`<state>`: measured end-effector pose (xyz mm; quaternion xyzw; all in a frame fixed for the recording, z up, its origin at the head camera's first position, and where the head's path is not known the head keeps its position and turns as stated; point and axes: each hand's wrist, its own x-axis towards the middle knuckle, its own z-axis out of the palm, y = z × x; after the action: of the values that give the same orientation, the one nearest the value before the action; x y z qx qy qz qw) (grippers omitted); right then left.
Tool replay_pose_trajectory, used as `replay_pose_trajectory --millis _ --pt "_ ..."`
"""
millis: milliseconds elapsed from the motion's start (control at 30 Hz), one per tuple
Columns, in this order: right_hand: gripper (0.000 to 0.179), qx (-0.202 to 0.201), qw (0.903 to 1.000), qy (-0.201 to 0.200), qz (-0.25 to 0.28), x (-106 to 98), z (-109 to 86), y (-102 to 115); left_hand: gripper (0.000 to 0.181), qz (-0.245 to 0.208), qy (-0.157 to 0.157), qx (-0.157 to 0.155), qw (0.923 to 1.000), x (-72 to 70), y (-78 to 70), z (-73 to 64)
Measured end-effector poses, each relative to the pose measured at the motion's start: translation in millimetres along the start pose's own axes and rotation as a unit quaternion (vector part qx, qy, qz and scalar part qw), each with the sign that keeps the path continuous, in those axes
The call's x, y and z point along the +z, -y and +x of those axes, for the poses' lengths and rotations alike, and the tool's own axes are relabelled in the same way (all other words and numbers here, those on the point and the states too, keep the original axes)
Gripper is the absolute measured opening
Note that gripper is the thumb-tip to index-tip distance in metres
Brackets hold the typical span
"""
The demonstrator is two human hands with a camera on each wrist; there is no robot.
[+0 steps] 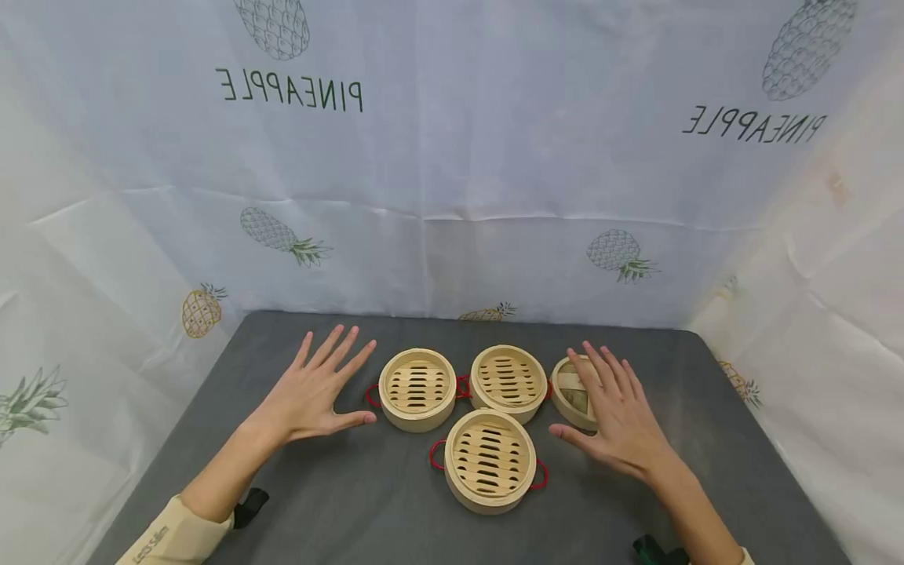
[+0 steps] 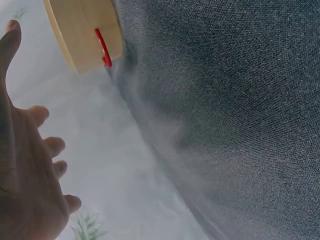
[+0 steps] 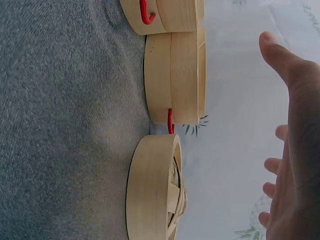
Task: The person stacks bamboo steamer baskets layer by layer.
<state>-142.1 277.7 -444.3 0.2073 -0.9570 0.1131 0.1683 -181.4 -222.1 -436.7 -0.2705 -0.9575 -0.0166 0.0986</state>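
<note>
Three round bamboo steamer baskets with slatted bottoms and red loop handles are on the grey table: a left one [image 1: 417,390], a back one [image 1: 508,380] and a front one [image 1: 490,461]. To their right lies the woven bamboo steamer lid [image 1: 574,396], partly covered by my right hand [image 1: 621,420]. That hand hovers with fingers spread, holding nothing; the right wrist view shows the lid [image 3: 150,190] on the table beneath it. My left hand [image 1: 318,392], fingers also spread, hangs over the table left of the left basket and holds nothing.
The dark grey tabletop [image 1: 367,510] has rounded far corners. A white cloth [image 1: 452,157] printed with pineapples hangs behind it and along both sides. Black straps [image 1: 250,508] sit at the wrists, beside light sleeves [image 1: 184,534].
</note>
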Motion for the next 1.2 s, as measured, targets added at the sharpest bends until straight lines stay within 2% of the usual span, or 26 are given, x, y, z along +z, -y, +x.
replay_pose_trajectory --millis 300,667,933,1200 --pt "0.119 0.005 0.9996 0.008 0.026 3 -3.9 2 0.113 -0.025 0.007 0.004 0.9996 1.9 -2.9 2.4" --pt "0.119 -0.016 0.9966 0.005 0.080 5 -7.0 10 0.112 -0.117 0.035 -0.003 0.9925 8.9 -2.7 2.9" --pt "0.119 -0.007 0.9928 0.019 0.118 7 -9.4 17 0.111 -0.183 0.078 -0.040 0.9793 10.5 -4.8 4.4" --pt "0.118 0.017 0.9831 0.045 0.177 9 -14.4 25 0.099 -0.248 0.083 -0.015 0.9652 15.6 -1.9 12.2"
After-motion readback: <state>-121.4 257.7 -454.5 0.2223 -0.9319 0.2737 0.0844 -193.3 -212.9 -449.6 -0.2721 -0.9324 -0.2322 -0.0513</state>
